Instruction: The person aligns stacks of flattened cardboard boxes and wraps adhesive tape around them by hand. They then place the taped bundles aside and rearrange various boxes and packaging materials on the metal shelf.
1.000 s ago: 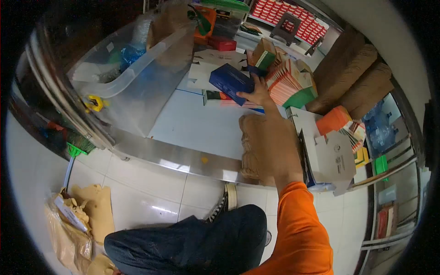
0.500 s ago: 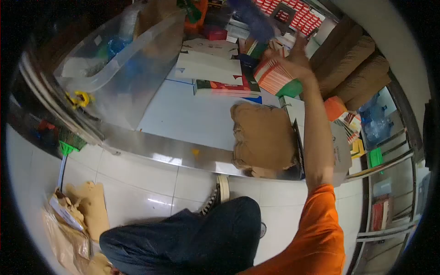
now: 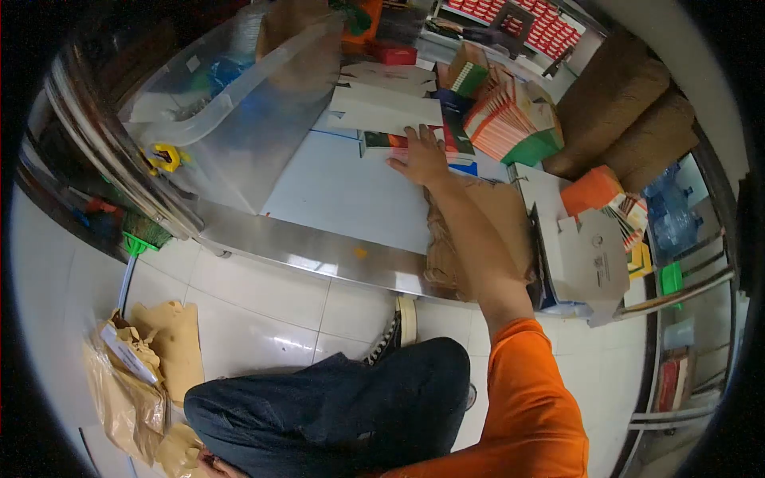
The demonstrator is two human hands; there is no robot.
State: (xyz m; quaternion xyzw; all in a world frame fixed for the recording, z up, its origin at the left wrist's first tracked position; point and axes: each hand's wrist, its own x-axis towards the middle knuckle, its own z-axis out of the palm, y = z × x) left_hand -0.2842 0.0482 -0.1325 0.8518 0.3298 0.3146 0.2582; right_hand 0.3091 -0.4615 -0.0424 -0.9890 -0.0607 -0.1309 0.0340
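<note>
Printed carton lying beneath the spread fingers of the right hand; contact cannot be judged. Orange-and-white packets stand right of these fingers, with a brown bundle nearer the wearer. Well below, the left hand's finger state cannot be told.

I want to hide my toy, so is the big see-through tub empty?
Not empty: the tub has something blue showing inside it, behind the near rim.

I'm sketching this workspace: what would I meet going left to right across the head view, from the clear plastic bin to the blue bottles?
Clear plastic bin, right hand, fanned orange-and-white stack, orange-covered item, blue bottles.
</note>
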